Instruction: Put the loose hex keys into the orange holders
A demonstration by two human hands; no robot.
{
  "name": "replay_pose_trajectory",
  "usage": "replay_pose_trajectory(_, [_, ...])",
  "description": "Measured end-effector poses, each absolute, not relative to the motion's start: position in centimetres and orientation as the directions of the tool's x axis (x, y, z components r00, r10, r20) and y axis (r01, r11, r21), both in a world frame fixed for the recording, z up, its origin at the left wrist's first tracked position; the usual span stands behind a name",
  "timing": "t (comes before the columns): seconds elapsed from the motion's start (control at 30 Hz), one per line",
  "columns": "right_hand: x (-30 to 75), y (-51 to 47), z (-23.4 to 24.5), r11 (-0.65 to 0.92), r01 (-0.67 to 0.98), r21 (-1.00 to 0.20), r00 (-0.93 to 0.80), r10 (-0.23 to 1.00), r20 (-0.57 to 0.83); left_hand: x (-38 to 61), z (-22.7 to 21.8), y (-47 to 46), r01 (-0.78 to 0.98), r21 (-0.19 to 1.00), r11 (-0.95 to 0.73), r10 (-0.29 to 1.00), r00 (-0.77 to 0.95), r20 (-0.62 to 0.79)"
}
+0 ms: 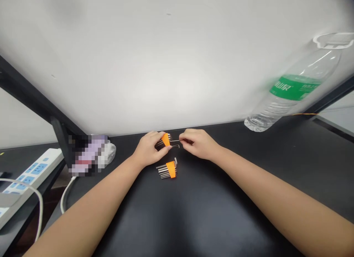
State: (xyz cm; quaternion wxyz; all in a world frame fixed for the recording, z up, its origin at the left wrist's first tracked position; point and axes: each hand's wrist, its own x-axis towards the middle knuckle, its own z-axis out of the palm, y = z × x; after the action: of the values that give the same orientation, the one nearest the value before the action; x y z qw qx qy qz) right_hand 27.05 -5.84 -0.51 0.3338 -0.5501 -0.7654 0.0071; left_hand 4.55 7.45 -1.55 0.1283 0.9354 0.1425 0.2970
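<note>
My left hand is closed around an orange hex key holder with several metal hex keys in it. Pinched in the fingers of my right hand is the end of a thin metal hex key, whose shaft reaches left to the orange holder. Whether its tip sits inside the holder I cannot tell. Below my hands lies a second hex key set, its orange holder full of several silver keys pointing left.
A large clear water bottle with a green label stands at the back right against the white wall. To the left are a blurred purple package, a clear plastic bag, a white power strip and a black metal frame.
</note>
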Motion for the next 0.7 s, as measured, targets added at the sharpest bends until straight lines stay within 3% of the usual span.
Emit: replay_pose_trajectory(0.7, [27.69, -5.83, -0.90, 0.408, 0.867, -0.285, -0.241, 0.845, 0.478, 4.54, -1.57, 7.51, 0.145, 0.287, -0.947, 0.281, 0.806, 0.520])
